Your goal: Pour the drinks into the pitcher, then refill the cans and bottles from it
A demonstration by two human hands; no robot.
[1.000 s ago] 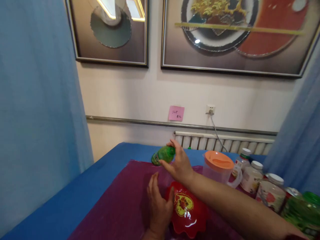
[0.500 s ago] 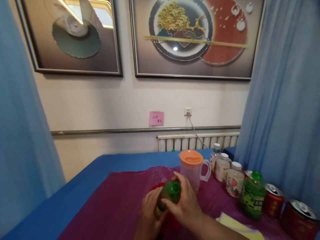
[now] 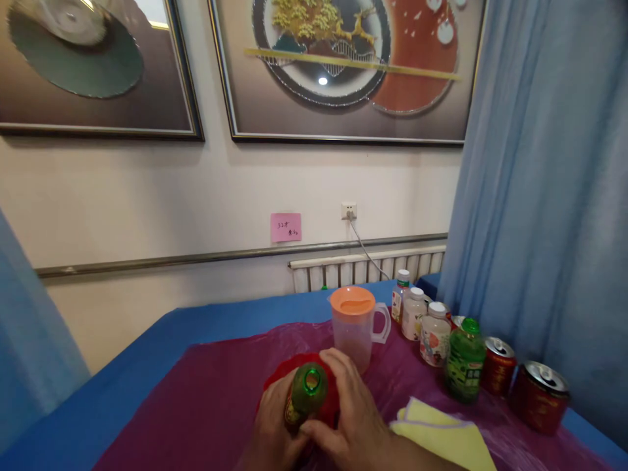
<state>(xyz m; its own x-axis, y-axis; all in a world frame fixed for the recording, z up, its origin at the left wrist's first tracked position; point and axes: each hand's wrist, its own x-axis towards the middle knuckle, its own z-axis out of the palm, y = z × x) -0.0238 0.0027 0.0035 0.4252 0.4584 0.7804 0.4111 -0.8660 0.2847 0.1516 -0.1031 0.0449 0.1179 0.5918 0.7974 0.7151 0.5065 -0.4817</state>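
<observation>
A green bottle (image 3: 308, 391) with an uncapped mouth stands between my hands, its neck facing up toward the camera. My left hand (image 3: 275, 418) is wrapped round its left side. On the right, my right hand (image 3: 349, 409) has its fingers curved, the thumb near the bottle's lower side and the other fingers away from it. Beneath and behind them shows a red round object (image 3: 282, 367), mostly hidden by the hands. Just behind my right hand is a clear pitcher (image 3: 352, 337) with an orange lid.
On the purple sheet (image 3: 206, 392) at right are a folded yellow cloth (image 3: 441, 432), a green labelled bottle (image 3: 465, 363), several white-capped bottles and red cans (image 3: 540, 396). Blue curtains (image 3: 534, 196) hang at both sides. A radiator (image 3: 373, 265) runs along the wall.
The view has shifted right. The green bottle has tipped more toward the camera, so its open mouth shows. My right hand's fingers have moved off its neck, and more of the red object shows.
</observation>
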